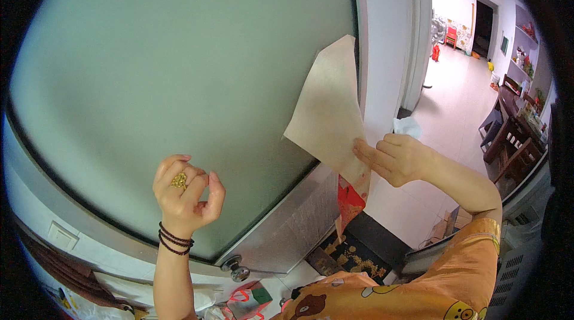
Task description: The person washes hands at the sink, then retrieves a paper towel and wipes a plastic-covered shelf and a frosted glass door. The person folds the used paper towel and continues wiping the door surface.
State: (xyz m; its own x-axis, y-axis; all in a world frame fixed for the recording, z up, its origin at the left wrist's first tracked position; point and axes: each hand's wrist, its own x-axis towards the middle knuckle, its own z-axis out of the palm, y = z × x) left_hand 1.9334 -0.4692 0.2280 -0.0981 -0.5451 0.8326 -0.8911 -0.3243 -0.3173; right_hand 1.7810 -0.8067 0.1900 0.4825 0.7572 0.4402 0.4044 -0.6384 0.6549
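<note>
Before me stands a door with a frosted glass panel (188, 73). A beige paper sheet (327, 100) slants across the panel's right edge, its red printed side (350, 199) showing at the lower end. My right hand (397, 158) pinches the sheet's right edge between its fingers. Just above those knuckles is a crumpled white tissue (407, 127); whether the hand grips it too is unclear. In front of the lower glass, my left hand (188, 194) has loosely curled fingers with nothing visible in them. It wears a gold-coloured ring and dark beaded bracelets.
A round metal doorknob (235, 268) projects below the glass. Beneath the sheet lies a dark patterned mat (358, 252). A red-handled bag (249, 300) sits on the floor. Through the doorway are a wooden table with chairs (515, 149) and a small red chair (451, 36).
</note>
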